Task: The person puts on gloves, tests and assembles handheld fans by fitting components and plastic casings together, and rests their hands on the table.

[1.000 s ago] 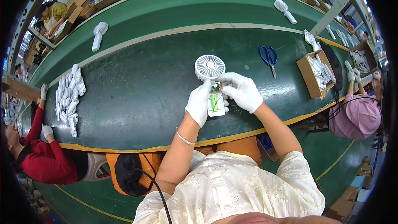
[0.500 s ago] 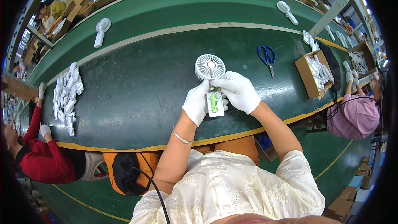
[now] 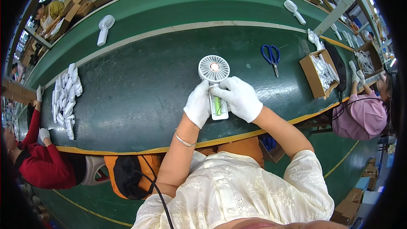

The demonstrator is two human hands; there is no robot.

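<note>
A white handheld fan [image 3: 214, 68] with a round grille lies between my hands, its head pointing away from me. Its handle is uncovered, and a green battery cell [image 3: 218, 106] with thin wires shows inside. My left hand [image 3: 198, 104], in a white glove, is closed around the left side of the handle below the head. From the right, my gloved right hand [image 3: 242, 99] bends its fingers over the upper part of the open handle. Those fingertips press at the inside just above the battery and hide the small parts there.
Blue-handled scissors [image 3: 271, 57] lie right of the fan. A cardboard box [image 3: 316, 76] of white parts stands further right; a pile of white handle parts [image 3: 67, 97] lies left. Finished-looking fans [image 3: 105, 27] rest on the green belt [image 3: 178, 6] beyond. Co-workers sit at both sides.
My right hand's fingers have shifted from the fan's neck down into the upper handle, covering the wires and small parts seen there before. My left hand still holds the handle.
</note>
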